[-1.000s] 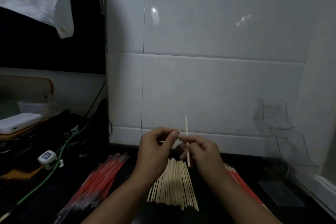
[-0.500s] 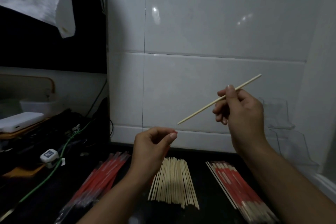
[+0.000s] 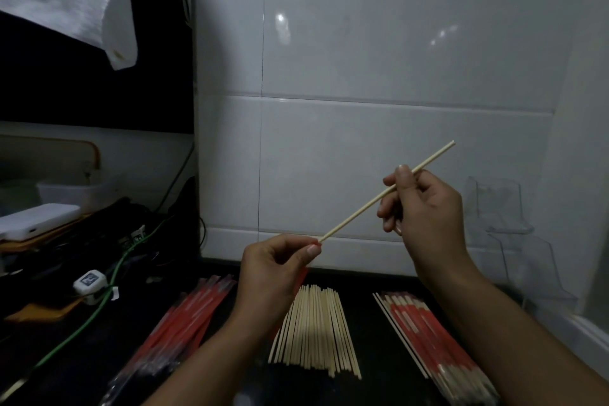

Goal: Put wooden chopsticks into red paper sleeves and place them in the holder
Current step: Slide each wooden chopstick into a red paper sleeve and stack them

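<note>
Here a single wooden chopstick (image 3: pixel 379 196) is slanting across the air above the counter, its high end toward the upper right, its low tip meeting the mouth of a red paper sleeve (image 3: pixel 301 277). The right hand (image 3: pixel 425 208) is pinching the stick near its upper part, fingers closed around it. The left hand (image 3: pixel 275 269) is gripping the sleeve, most of it hidden behind the palm. Below, loose chopsticks (image 3: pixel 314 331) are lying in a fan, empty sleeves (image 3: pixel 184 326) to their left, filled ones (image 3: pixel 431 336) to their right. A clear holder (image 3: pixel 524 241) is standing against the tiled wall (image 3: pixel 362 148).
</note>
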A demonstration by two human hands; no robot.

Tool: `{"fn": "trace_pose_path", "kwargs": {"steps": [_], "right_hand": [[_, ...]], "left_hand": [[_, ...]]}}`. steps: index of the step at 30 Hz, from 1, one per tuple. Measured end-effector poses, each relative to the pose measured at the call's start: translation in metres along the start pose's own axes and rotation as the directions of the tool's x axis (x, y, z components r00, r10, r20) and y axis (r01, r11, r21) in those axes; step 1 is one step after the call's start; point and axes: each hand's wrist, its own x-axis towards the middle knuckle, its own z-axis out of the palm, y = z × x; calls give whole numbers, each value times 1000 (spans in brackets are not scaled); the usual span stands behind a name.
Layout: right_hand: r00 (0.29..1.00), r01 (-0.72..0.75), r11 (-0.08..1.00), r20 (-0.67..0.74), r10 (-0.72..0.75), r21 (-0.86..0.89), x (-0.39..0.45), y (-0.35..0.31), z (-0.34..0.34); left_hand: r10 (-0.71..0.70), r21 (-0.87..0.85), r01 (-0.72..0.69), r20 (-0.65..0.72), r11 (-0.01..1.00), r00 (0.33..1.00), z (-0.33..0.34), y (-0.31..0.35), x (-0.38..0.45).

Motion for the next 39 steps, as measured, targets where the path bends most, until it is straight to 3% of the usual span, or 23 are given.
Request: {"fn": "trace_pose_path", "kwargs": {"steps": [14, 24, 39], "right_hand": [[997, 47, 998, 60, -44, -40, 0, 1, 1], [998, 56, 998, 25, -55, -39, -1, 2, 1], [998, 55, 998, 38, -54, -28, 0, 0, 2]], "left_hand": [[2, -24, -2, 24, 1000, 1000, 2, -1, -4], [37, 86, -39, 30, 996, 999, 1, -7, -1], [-11, 35, 10, 19, 999, 1000, 3, -8, 1]]}}
